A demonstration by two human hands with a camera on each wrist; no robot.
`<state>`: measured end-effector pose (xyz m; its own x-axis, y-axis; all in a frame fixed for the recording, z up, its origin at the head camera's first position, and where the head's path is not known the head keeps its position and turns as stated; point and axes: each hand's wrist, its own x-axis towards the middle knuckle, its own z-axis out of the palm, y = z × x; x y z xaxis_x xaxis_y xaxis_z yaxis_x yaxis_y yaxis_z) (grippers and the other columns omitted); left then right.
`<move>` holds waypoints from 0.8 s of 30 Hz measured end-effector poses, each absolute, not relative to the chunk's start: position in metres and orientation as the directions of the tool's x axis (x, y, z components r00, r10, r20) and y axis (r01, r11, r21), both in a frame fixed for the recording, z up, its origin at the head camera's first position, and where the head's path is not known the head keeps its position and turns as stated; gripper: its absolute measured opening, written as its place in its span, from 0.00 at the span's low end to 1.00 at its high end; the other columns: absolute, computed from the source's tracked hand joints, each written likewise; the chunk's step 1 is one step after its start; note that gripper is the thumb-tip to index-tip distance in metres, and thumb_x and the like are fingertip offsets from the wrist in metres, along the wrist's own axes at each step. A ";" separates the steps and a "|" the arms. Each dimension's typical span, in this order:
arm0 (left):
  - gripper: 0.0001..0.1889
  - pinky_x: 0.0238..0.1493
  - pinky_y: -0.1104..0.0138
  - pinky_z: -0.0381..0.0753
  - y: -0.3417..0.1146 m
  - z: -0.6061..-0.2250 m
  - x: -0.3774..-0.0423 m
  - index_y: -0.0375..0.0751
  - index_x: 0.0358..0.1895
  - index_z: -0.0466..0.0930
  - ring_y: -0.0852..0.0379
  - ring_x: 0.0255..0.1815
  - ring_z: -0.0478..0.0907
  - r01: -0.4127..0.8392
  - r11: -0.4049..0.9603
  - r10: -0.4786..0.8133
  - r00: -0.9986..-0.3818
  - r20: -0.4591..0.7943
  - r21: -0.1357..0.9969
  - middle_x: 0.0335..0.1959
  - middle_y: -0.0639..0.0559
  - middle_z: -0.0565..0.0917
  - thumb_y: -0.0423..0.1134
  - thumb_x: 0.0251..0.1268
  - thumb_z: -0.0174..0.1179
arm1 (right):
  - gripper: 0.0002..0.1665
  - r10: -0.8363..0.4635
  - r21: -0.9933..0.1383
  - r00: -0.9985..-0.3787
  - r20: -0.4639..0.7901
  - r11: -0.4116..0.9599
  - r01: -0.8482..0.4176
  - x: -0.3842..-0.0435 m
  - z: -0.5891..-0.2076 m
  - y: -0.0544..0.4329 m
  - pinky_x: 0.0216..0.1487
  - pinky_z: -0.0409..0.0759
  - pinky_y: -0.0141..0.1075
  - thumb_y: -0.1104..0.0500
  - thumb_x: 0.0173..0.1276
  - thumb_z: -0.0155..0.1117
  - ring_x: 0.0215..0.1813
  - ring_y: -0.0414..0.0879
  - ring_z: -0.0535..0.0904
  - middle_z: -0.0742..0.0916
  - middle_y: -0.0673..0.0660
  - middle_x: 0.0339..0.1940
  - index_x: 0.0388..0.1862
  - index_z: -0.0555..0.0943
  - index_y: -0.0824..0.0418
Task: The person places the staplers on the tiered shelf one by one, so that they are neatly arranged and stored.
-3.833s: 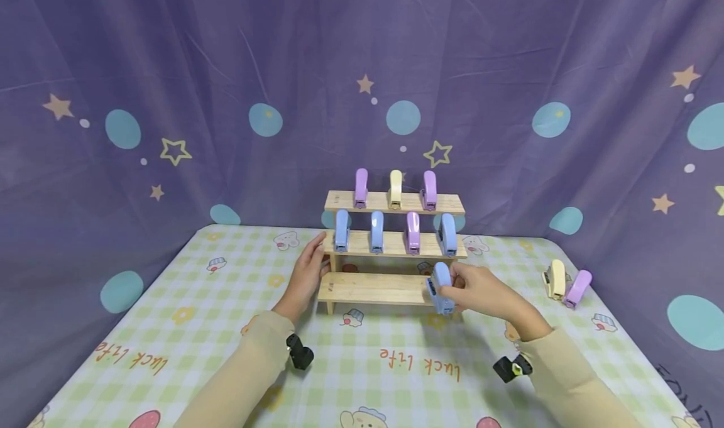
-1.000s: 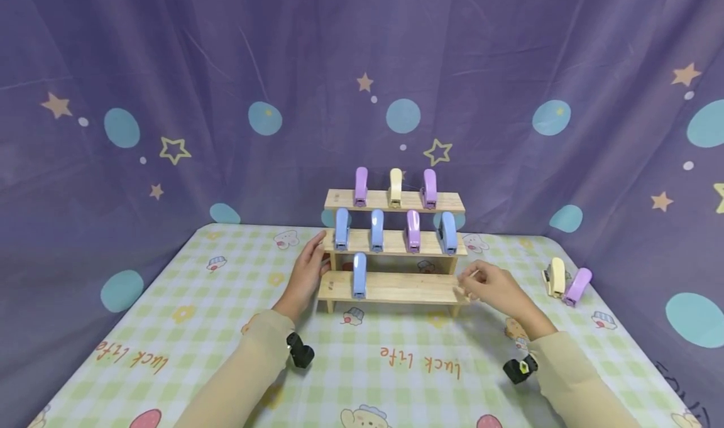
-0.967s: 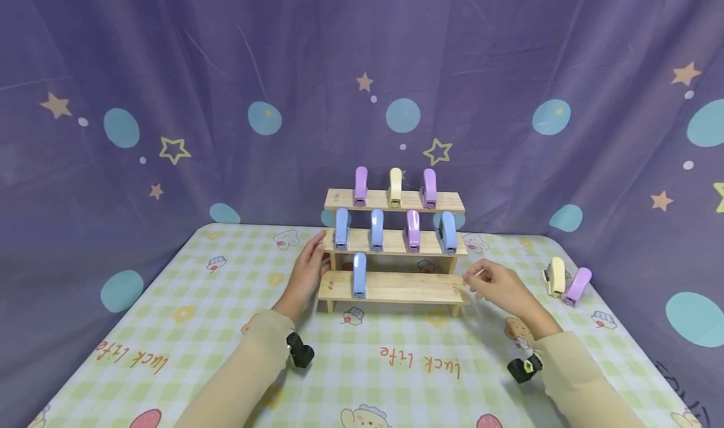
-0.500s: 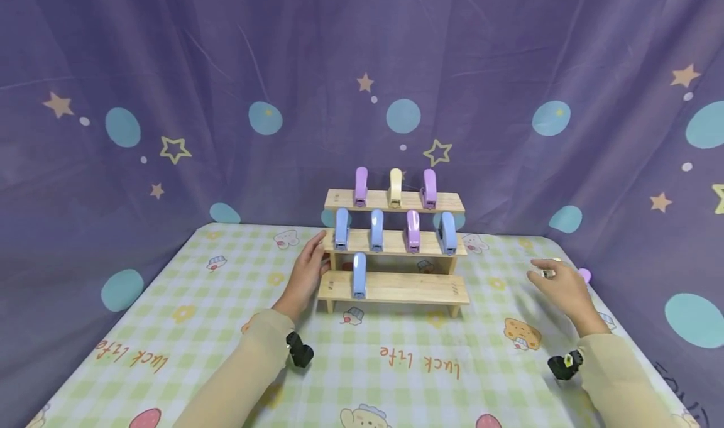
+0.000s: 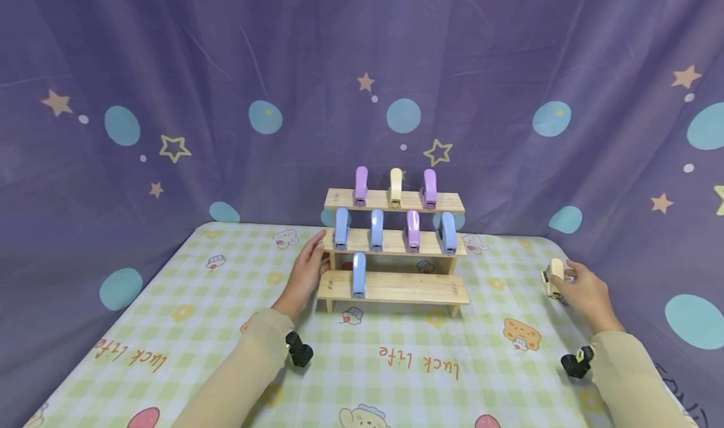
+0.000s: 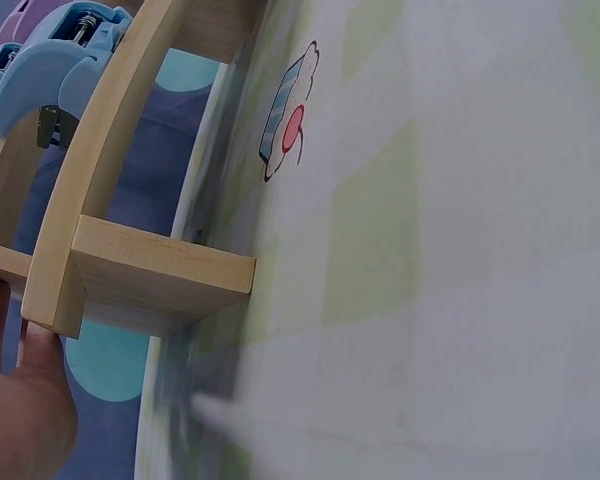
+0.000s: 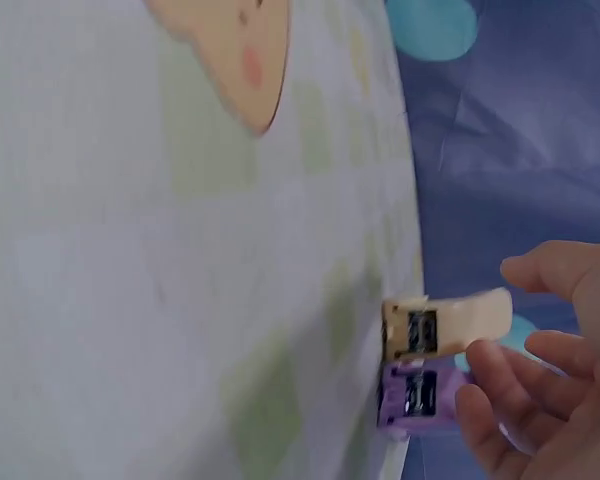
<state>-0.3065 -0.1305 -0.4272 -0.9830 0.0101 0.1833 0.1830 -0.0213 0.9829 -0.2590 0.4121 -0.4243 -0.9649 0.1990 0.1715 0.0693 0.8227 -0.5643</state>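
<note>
A three-tier wooden rack (image 5: 410, 285) stands mid-table with small staplers upright on it. Purple, pale yellow and purple ones line the top tier. The middle tier bears several blue staplers and a purple stapler (image 5: 413, 230); one blue stapler (image 5: 359, 276) is at the left of the bottom tier. My left hand (image 5: 305, 274) rests its extended fingers against the rack's left end. At the right, my right hand (image 5: 589, 295) reaches round a pale yellow stapler (image 7: 470, 320); in the right wrist view the thumb stands apart from it. Beside it is another purple stapler (image 7: 442, 395), partly covered by fingers.
A checked cloth (image 5: 226, 327) with cartoon prints covers the table. Behind and at both sides hangs a purple curtain (image 5: 317, 151) with stars and dots. The right-hand staplers stand near the table's right edge.
A blue stapler, earlier in my right hand, now stands at the left of the bottom tier. My right hand has moved right to the pale yellow stapler. My left hand stays put.
</note>
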 end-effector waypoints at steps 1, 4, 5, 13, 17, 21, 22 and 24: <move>0.25 0.71 0.56 0.71 -0.130 -0.427 -0.307 0.47 0.79 0.58 0.41 0.70 0.67 0.183 -0.022 0.010 -0.983 0.183 0.983 0.76 0.42 0.63 0.44 0.85 0.39 | 0.43 0.201 -0.565 -0.966 0.163 0.821 0.076 -0.260 -0.425 0.413 0.54 0.76 0.64 0.50 0.77 0.56 0.58 0.76 0.71 0.74 0.81 0.61 0.72 0.55 0.84; 0.25 0.71 0.55 0.70 -0.130 -0.425 -0.306 0.47 0.79 0.58 0.40 0.71 0.66 0.180 -0.023 0.011 -0.983 0.181 0.983 0.76 0.42 0.63 0.44 0.85 0.39 | 0.43 0.205 -0.546 -0.967 0.153 0.833 0.090 -0.263 -0.426 0.415 0.51 0.79 0.62 0.52 0.76 0.56 0.55 0.75 0.75 0.78 0.80 0.57 0.70 0.56 0.85; 0.25 0.71 0.55 0.70 -0.130 -0.425 -0.306 0.47 0.79 0.58 0.40 0.71 0.66 0.179 -0.027 0.012 -0.984 0.179 0.984 0.76 0.42 0.63 0.44 0.85 0.39 | 0.42 0.207 -0.533 -0.966 0.152 0.840 0.096 -0.264 -0.426 0.416 0.50 0.79 0.62 0.52 0.75 0.56 0.55 0.75 0.76 0.78 0.80 0.57 0.70 0.58 0.85; 0.25 0.72 0.54 0.68 -0.131 -0.426 -0.307 0.46 0.79 0.57 0.40 0.72 0.65 0.184 -0.043 0.026 -0.982 0.186 0.982 0.76 0.42 0.61 0.44 0.85 0.39 | 0.37 0.199 -0.460 -0.973 0.116 0.879 0.125 -0.266 -0.426 0.417 0.39 0.79 0.58 0.47 0.73 0.60 0.48 0.69 0.79 0.82 0.76 0.52 0.63 0.72 0.78; 0.25 0.73 0.54 0.68 -0.131 -0.427 -0.306 0.46 0.79 0.57 0.41 0.72 0.65 0.185 -0.054 0.030 -0.982 0.187 0.981 0.76 0.41 0.61 0.44 0.85 0.39 | 0.37 0.194 -0.464 -0.977 0.088 0.876 0.132 -0.266 -0.423 0.417 0.36 0.79 0.52 0.44 0.72 0.61 0.43 0.64 0.79 0.85 0.71 0.46 0.60 0.76 0.76; 0.25 0.72 0.56 0.68 -0.131 -0.428 -0.305 0.46 0.79 0.57 0.41 0.72 0.65 0.180 -0.056 0.026 -0.983 0.182 0.982 0.76 0.41 0.61 0.44 0.85 0.40 | 0.33 0.141 -0.467 -0.990 0.021 0.877 0.115 -0.268 -0.417 0.418 0.33 0.76 0.43 0.41 0.71 0.62 0.33 0.53 0.79 0.86 0.59 0.28 0.50 0.82 0.73; 0.25 0.72 0.56 0.69 -0.131 -0.428 -0.305 0.46 0.79 0.57 0.41 0.72 0.65 0.178 -0.056 0.024 -0.983 0.180 0.982 0.76 0.41 0.61 0.45 0.85 0.40 | 0.31 0.125 -0.468 -0.992 0.001 0.877 0.110 -0.268 -0.416 0.418 0.33 0.75 0.40 0.41 0.71 0.62 0.30 0.51 0.78 0.85 0.55 0.24 0.46 0.83 0.71; 0.25 0.72 0.55 0.68 -0.131 -0.428 -0.305 0.47 0.79 0.57 0.40 0.72 0.65 0.178 -0.052 0.025 -0.983 0.180 0.983 0.76 0.41 0.61 0.45 0.85 0.40 | 0.28 0.100 -0.475 -0.994 -0.041 0.873 0.107 -0.268 -0.415 0.418 0.30 0.74 0.37 0.40 0.72 0.61 0.26 0.47 0.77 0.82 0.51 0.18 0.36 0.83 0.67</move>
